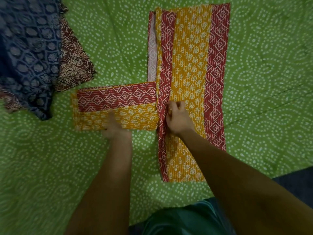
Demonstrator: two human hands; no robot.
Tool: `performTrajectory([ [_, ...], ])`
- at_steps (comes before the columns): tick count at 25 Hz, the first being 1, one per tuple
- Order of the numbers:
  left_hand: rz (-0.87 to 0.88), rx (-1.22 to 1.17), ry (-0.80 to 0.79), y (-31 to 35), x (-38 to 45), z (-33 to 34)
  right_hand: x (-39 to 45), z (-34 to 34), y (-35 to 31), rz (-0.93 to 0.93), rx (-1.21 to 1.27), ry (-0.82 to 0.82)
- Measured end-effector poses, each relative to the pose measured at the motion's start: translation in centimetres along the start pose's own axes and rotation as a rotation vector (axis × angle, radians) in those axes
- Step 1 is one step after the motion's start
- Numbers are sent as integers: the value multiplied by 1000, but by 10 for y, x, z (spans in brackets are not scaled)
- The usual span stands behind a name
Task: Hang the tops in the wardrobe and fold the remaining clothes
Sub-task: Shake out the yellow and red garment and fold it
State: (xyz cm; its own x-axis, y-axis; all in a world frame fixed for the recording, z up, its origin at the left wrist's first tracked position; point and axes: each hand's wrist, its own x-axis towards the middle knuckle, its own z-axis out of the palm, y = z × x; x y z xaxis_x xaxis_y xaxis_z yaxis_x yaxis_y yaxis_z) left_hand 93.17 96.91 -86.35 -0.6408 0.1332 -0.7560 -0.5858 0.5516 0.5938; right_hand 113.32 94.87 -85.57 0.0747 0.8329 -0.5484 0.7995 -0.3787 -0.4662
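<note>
A yellow garment with red patterned borders (191, 61) lies flat on the green bedsheet (118, 39), folded into a long strip running away from me. A second folded part of it (118, 106) sticks out to the left like an arm. My left hand (115, 126) rests on the near edge of that left part; it is blurred. My right hand (177, 117) has curled fingers that pinch the red border where the two parts meet.
A dark blue patterned cloth (28, 53) lies crumpled at the upper left over a maroon printed cloth (74, 65). The bed's edge and a dark floor (298, 182) show at the lower right. Green clothing on my body (186, 219) fills the bottom.
</note>
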Motion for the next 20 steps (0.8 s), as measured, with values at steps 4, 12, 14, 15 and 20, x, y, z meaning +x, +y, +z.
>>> performTrajectory([
  [4, 400, -89, -194, 33, -32, 21, -8, -20, -6, 151, 517, 152],
  [12, 1746, 1590, -1085, -45, -125, 10, -24, -91, 84, 356, 1747, -212],
  [14, 1710, 1871, -1161, -58, -113, 10, -30, -91, 104, 439, 1743, -195],
  [15, 1673, 1948, -1135, -58, -106, 10, -33, -91, 110, 474, 1725, -202],
  [20, 1716, 2078, -1157, -53, -87, 12, -30, -84, 110, 445, 1089, -43],
])
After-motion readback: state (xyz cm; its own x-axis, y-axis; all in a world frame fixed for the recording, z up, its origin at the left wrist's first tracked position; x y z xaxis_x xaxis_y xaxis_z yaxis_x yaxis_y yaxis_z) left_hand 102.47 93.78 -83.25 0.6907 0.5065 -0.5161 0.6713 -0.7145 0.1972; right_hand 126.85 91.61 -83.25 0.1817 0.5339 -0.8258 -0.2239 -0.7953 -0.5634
